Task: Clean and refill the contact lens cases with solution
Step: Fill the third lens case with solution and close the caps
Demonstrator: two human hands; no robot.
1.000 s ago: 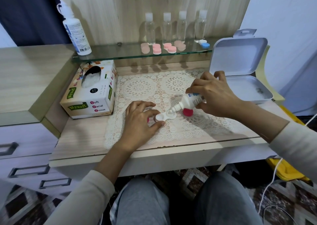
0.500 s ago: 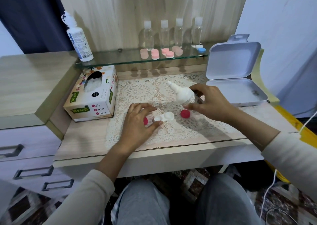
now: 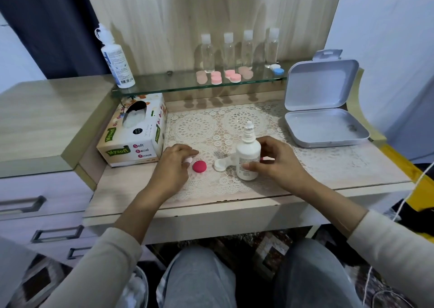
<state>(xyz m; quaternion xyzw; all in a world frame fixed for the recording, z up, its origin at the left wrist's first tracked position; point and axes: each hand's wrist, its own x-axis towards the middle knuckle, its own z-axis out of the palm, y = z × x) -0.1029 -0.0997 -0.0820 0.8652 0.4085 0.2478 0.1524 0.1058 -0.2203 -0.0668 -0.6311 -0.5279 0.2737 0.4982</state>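
A small white solution bottle [image 3: 248,160] stands upright and uncapped on the lace mat [image 3: 211,129], gripped around its body by my right hand [image 3: 277,164]. Just left of the bottle lies the open white lens case [image 3: 221,164], with no hand on it. A red case cap [image 3: 199,166] sits on the mat left of the case. A sliver of a second red cap [image 3: 267,158] peeks out behind my right fingers. My left hand [image 3: 172,169] rests left of the red cap, its fingertips curled round a small pale cap [image 3: 188,160].
A tissue box [image 3: 133,134] stands at the left of the mat, and an open white tin [image 3: 326,129] at the right. The glass shelf [image 3: 164,84] behind carries a large solution bottle [image 3: 116,63], several clear bottles [image 3: 229,49] and several lens cases [image 3: 225,76]. Drawers [image 3: 35,204] are at the left.
My right hand has turned the bottle from tipped over the case to upright and set it on the mat. My left hand has left the case and shifted left.
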